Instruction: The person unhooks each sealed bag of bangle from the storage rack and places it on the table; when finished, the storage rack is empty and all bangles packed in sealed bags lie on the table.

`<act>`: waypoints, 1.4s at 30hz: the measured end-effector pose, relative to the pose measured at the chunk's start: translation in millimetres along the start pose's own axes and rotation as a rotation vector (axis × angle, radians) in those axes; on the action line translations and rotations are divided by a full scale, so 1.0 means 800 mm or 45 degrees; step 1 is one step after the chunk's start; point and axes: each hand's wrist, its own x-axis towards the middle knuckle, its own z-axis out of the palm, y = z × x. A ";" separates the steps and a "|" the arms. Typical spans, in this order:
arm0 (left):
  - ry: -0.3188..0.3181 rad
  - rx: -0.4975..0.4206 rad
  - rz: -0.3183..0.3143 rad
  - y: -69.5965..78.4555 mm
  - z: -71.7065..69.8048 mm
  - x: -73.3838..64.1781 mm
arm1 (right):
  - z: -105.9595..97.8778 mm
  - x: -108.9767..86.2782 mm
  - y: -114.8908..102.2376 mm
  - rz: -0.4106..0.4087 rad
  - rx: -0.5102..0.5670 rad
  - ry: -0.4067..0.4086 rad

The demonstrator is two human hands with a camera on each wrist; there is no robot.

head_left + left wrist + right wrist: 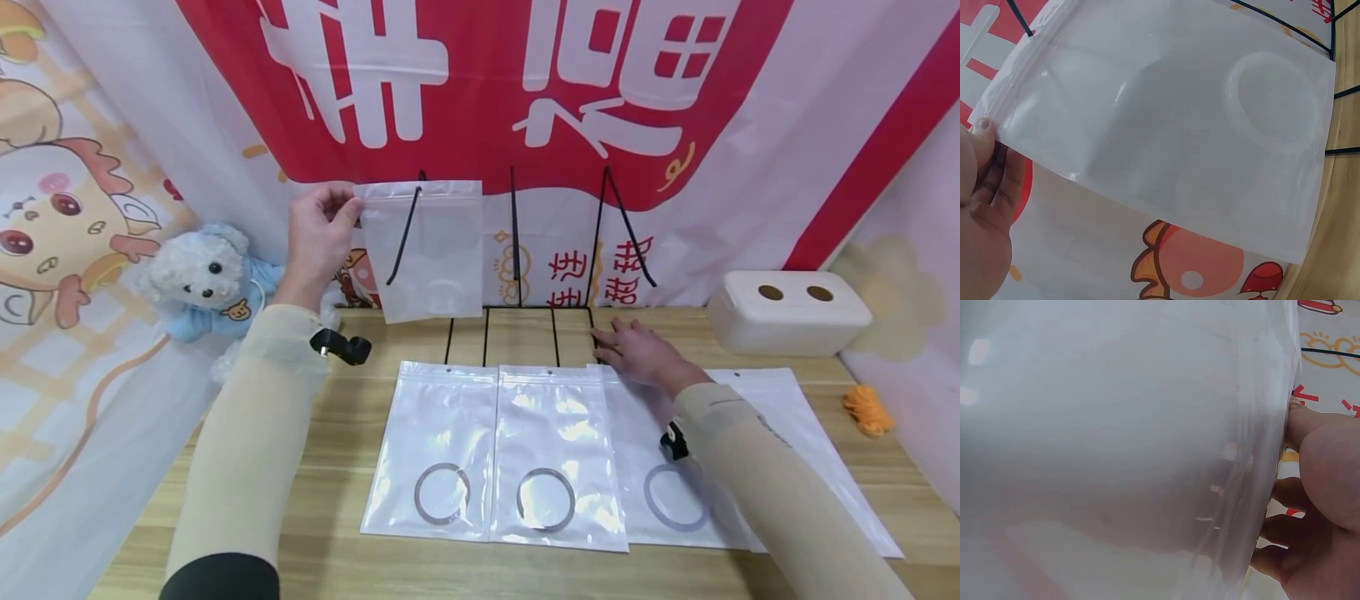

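Observation:
A white zip bag (435, 250) with a faint ring-shaped outline hangs on a black hook at the left of a wire rack (517, 225). My left hand (322, 229) pinches its upper left corner; in the left wrist view the thumb lies on the bag's front, near the zip. My right hand (637, 354) reaches over the top edge of another zip bag (626, 467) lying flat on the table. The right wrist view shows its thumb and fingertips by that bag's top edge, partly hidden. Two more bags (431, 425) (551, 425) lie left of it, each showing a ring.
A further bag (817, 467) is at the right, partly under my forearm. Behind it stand a white box (791, 312) with two holes and an orange bundle (868, 408). A plush bear (202, 279) sits left of the rack, before a printed cloth (480, 125).

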 end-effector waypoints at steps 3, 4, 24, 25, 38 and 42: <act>0.022 0.010 0.004 0.001 0.000 -0.001 | 0.000 0.000 0.000 -0.003 -0.001 0.001; 0.028 0.013 0.008 0.002 0.000 -0.001 | 0.000 0.000 0.000 -0.004 -0.001 0.001; 0.076 0.057 -0.017 0.012 -0.009 -0.017 | 0.002 0.003 0.001 -0.004 0.003 0.002; 0.077 0.052 -0.006 0.012 -0.009 -0.018 | 0.002 0.003 0.001 -0.005 0.002 0.002; 0.073 0.050 0.036 0.014 -0.016 -0.044 | 0.004 0.001 0.002 -0.027 -0.015 0.021; 0.071 0.040 0.049 0.011 -0.020 -0.052 | 0.004 0.000 0.002 -0.036 -0.019 0.024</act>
